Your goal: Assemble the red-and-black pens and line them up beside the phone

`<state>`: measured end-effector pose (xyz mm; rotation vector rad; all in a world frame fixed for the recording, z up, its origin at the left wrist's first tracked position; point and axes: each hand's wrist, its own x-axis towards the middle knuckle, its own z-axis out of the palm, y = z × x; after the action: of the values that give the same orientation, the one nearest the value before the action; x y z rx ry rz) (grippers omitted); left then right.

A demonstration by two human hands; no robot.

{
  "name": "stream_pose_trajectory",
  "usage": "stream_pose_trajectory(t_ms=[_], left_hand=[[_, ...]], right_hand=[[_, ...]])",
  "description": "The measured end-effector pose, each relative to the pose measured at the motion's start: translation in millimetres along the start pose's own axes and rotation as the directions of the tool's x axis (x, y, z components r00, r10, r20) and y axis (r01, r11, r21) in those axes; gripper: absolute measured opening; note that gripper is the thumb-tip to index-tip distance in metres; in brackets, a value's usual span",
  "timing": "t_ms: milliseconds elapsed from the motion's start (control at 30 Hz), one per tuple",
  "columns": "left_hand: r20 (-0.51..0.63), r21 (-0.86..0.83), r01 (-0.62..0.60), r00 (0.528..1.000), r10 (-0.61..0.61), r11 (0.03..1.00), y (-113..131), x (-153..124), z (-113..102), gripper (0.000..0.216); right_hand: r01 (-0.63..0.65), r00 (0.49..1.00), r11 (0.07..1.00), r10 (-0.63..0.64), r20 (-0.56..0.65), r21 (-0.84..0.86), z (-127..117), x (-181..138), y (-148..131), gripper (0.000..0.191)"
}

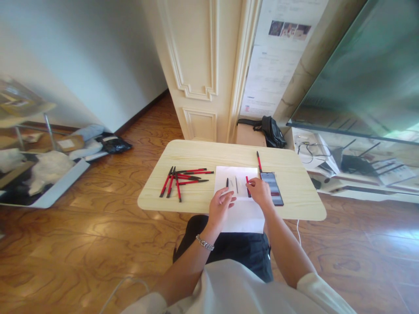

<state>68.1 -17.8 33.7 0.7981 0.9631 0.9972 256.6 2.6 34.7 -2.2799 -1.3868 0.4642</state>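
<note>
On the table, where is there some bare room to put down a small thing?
The table is bare right of the phone, and between the left pens and the far edge. It is crowded on the paper, where the left hand, right hand and pen parts are.

We take the paper sheet (242, 220) as landmark: it lies on the table (190, 155), near end past the tabletop's edge. Left of the sheet we log a cluster of pens (178, 187), some crossing. On the sheet, left to right: pen tip (227, 182), refill (237, 185), pen barrel (247, 179) at the right hand (259, 192). Left hand (221, 206) over its left side. Just right of the sheet, phone (276, 194); by its far right corner, lone pen (259, 161). Well beyond it, bag (274, 133); far right, screen (366, 78).
</note>
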Motion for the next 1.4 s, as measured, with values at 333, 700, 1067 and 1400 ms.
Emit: stream_pose_trajectory(t_ms=[333, 700, 1067, 1400], left_hand=[[-0.052, 0.111, -0.039, 0.998, 0.045, 0.993, -3.2, 7.0, -10.7, 0.039], [-0.071, 0.188, -0.156, 0.983, 0.172, 0.970, -0.6, 9.0, -27.2, 0.041], [-0.008, 0.708, -0.292, 0.907, 0.421, 0.643, -0.4, 12.1, -57.6, 0.036], [0.036, 0.755, -0.311, 0.899, 0.437, 0.577, -6.3, 16.2, -60.7, 0.031]], right_hand=[[0.041, 0.999, 0.995, -0.043, -0.020, -0.093, 13.0, 1.3, 3.2, 0.024], [0.017, 0.989, 0.990, 0.004, -0.148, 0.142, -3.1, -22.2, 3.3, 0.034], [-0.015, 0.994, 0.992, 0.028, -0.102, 0.129, 7.9, -68.1, 26.7, 0.053], [0.041, 0.998, 0.994, -0.046, -0.042, -0.100, 1.0, -14.7, 13.3, 0.026]])
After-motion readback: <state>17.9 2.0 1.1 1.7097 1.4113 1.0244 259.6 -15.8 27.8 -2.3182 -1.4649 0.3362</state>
